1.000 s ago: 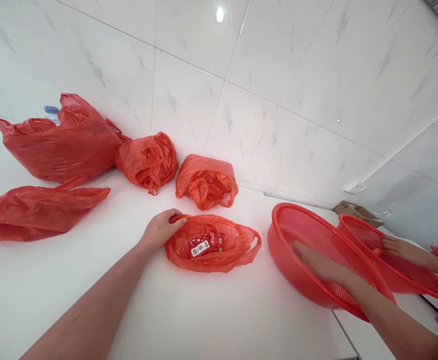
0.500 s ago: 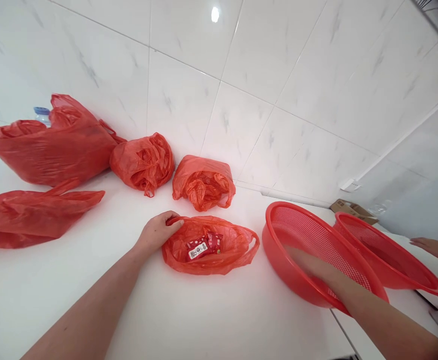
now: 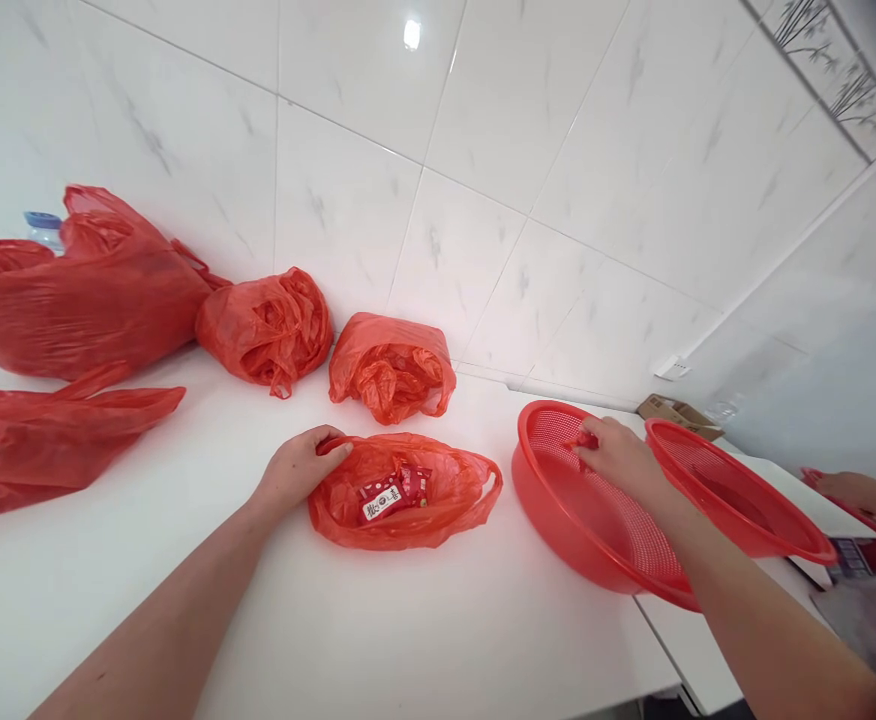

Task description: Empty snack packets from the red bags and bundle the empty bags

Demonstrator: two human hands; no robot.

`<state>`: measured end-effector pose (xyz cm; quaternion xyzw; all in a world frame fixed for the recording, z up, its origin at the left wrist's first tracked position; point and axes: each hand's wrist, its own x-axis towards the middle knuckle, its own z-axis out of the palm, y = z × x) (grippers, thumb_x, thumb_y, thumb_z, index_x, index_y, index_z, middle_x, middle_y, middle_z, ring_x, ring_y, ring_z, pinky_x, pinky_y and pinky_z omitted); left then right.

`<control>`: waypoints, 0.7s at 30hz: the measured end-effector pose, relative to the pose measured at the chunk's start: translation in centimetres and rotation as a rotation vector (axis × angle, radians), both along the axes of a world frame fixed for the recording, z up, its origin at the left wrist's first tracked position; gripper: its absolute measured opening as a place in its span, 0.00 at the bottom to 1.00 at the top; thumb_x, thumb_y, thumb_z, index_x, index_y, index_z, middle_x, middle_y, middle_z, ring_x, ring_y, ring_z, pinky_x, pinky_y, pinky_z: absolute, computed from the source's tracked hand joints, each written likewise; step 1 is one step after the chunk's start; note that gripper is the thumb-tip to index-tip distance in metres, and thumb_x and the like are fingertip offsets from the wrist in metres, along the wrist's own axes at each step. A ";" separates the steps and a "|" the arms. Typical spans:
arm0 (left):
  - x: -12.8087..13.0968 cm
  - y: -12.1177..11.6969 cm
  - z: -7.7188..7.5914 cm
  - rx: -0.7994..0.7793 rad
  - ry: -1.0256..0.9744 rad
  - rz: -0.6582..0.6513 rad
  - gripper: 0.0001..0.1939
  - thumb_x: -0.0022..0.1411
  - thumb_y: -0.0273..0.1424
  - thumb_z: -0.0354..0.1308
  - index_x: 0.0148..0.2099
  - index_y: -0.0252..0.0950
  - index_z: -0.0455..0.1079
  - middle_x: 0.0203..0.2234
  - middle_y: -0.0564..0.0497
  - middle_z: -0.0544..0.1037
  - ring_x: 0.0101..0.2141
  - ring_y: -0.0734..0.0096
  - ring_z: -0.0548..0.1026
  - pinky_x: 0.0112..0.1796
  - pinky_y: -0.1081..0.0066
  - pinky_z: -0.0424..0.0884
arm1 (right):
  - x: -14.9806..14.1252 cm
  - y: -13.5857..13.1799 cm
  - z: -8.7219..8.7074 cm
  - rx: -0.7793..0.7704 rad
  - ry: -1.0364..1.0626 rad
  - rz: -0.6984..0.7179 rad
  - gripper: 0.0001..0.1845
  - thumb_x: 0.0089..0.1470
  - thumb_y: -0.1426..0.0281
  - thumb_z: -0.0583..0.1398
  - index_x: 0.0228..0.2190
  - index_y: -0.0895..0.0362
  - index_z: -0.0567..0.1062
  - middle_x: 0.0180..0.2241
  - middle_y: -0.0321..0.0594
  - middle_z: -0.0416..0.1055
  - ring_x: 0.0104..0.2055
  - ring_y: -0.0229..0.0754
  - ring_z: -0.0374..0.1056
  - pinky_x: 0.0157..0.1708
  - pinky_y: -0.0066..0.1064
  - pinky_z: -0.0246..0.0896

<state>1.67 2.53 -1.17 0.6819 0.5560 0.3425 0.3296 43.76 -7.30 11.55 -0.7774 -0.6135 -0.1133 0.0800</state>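
My left hand [image 3: 297,470] is stretched fwd from the lower left, forearm lying low over the white tabletop [image 3: 378,620], palm down. Fingers are curled over the near-left rim of the open red bag [image 3: 438,500], pinching the plastic edge, thumb tip on the rim. My right hand [image 3: 618,455] comes in from the lower right, arm crossing over the near edge of the red strainer basket [image 3: 558,500]. The hand sits inside the basket, near its far rim, fingers closed on a small red packet [image 3: 580,440]; most of that piece is hidden by my fingers, so can't tell more.

The open red bag lies flat on the tabletop, center, just left of the basket w/ a small gap btwn them. Thin, crinkled, see-thru plastic, mouth spread wide, one handle loop sticking out to the right. Inside it: red snack packets [image 3: 389,492], one w/ a white label and dark characters.

Basket is round, red, w/ fine mesh holes, tilted up toward me. A second red basket [image 3: 738,500] sits just behind it to the right, overlapping it. Another person's hand [image 3: 854,490] shows at the far right edge.

Behind the open bag: two scrunched red bags [image 3: 265,325] [image 3: 393,365] by the tiled wall.
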 end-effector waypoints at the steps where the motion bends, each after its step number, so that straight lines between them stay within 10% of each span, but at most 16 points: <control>1: 0.0 0.0 -0.1 0.000 -0.003 0.003 0.16 0.54 0.46 0.51 0.38 0.42 0.72 0.34 0.54 0.78 0.33 0.66 0.74 0.31 0.73 0.67 | -1.3 0.3 0.6 0.082 -0.033 0.052 0.04 0.49 0.68 0.56 0.26 0.55 0.68 0.30 0.37 0.67 0.31 0.40 0.63 0.24 0.28 0.50; 6: 0.0 0.1 -0.2 -0.002 -0.007 -0.006 0.16 0.54 0.46 0.51 0.37 0.41 0.71 0.33 0.54 0.78 0.33 0.65 0.75 0.31 0.72 0.67 | -10.5 0.8 1.3 0.237 -0.113 0.427 0.03 0.51 0.72 0.55 0.27 0.55 0.67 0.31 0.38 0.63 0.34 0.41 0.60 0.29 0.29 0.52; 12: -0.1 0.2 -0.2 0.008 -0.015 -0.021 0.16 0.55 0.45 0.51 0.38 0.42 0.71 0.34 0.54 0.78 0.33 0.66 0.75 0.32 0.73 0.68 | -19.0 1.8 -2.1 0.107 -0.090 0.698 0.04 0.49 0.74 0.58 0.30 0.55 0.69 0.34 0.39 0.63 0.35 0.40 0.60 0.35 0.31 0.56; 17: -0.2 0.1 -0.1 0.014 -0.020 -0.027 0.16 0.55 0.45 0.51 0.38 0.42 0.72 0.34 0.55 0.78 0.33 0.66 0.75 0.32 0.73 0.67 | -19.0 1.4 -2.2 0.071 0.032 0.767 0.19 0.48 0.67 0.62 0.43 0.52 0.67 0.45 0.40 0.65 0.46 0.43 0.61 0.47 0.36 0.57; 21: -0.2 0.0 0.0 0.010 -0.005 -0.023 0.16 0.54 0.46 0.51 0.37 0.42 0.72 0.32 0.55 0.78 0.32 0.66 0.74 0.31 0.73 0.67 | -13.4 -0.2 -0.5 0.220 0.150 0.426 0.11 0.55 0.64 0.56 0.41 0.51 0.68 0.45 0.39 0.66 0.43 0.42 0.64 0.40 0.33 0.60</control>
